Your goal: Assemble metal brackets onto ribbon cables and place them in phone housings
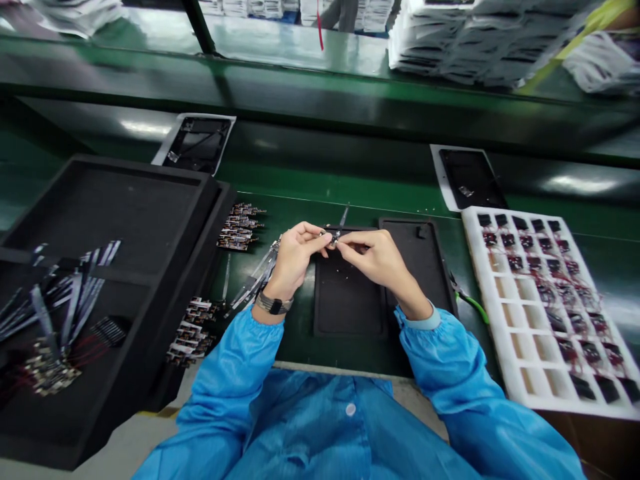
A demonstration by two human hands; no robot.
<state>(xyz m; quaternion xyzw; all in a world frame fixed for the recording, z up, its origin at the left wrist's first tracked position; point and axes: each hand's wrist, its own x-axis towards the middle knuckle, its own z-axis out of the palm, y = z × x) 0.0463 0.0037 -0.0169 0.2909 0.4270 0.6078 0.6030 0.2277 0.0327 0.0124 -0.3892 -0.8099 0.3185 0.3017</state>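
Strips (pixel 250 287) lie on the desk (pixel 295 350) off the black tray's (pixel 350 313) L edge; your sleeve could snag them. Your L hand (pixel 295 257) pinches the small part (pixel 334 239) over that tray's far edge; your R hand's (pixel 373 260) thumb & finger pinch it too. Uneven pull might crease the thin tail (pixel 344 217). Cutters (pixel 469 299), nr the foam tray's (pixel 511 383) L edge, could get knocked. No legible brands/labels.

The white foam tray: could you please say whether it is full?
The tray is partly full: black parts with red wires fill many compartments; several hold none.
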